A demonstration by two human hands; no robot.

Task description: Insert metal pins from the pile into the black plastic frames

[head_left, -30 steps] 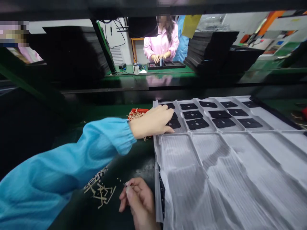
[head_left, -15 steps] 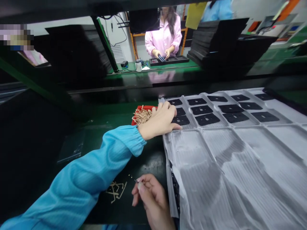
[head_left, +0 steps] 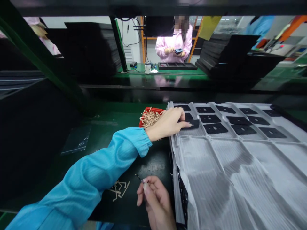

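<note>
My left hand [head_left: 168, 124], in a blue sleeve, reaches over to the left edge of the tray. Its thumb and fingers pinch a flat black piece [head_left: 193, 124], which is tilted up from its cell. Lower down, my right hand [head_left: 155, 199] is closed, thumb against fingers, on a thin dark strip [head_left: 139, 178] with pale spots; its exact kind is unclear. More flat black pieces [head_left: 216, 128] with small cutouts lie in the upper rows of the white-lined tray [head_left: 199, 153]. Several thin tan strips [head_left: 118, 191] lie on the dark table left of my right hand.
A red box [head_left: 154, 110] full of tan strips stands behind my left wrist. A clear plastic bag [head_left: 76, 139] lies on the green table at left. Across the bench, a person in pink [head_left: 174, 44] handles dark flat items. A green post [head_left: 45, 54] slants at left.
My left hand has lifted a flat black piece by its near edge. My right hand stays low, still pinching the thin strip. The view has shifted; the person opposite has raised their items.
</note>
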